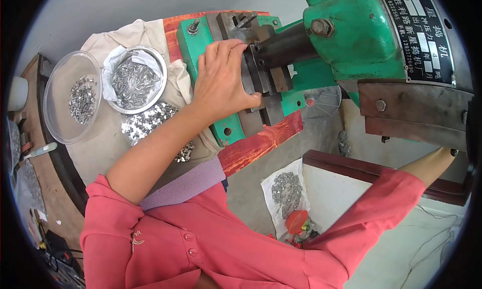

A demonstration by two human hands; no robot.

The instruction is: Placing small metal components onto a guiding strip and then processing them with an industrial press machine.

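Note:
My left hand (221,80) lies across the dark metal die (258,78) of a green bench press. Its fingers reach to the die's far side, the thumb stretches to the near side, and no part shows between them. Thumb and fingers are spread apart. Beside the hand, the dark ram (286,48) comes down from the green press head (351,33) onto the tooling. My right forearm (432,166) extends to the far right, where my right hand disappears behind the machine's heavy steel bar (416,113); its fingers are hidden.
Left of the press stand a clear plastic tub (50,110) of small metal parts and a metal bowl (163,90) lined with white, holding slim metal pieces. A pile of shiny parts (145,123) lies on beige cloth. Below right, metal scrap (286,188) lies on a white sheet.

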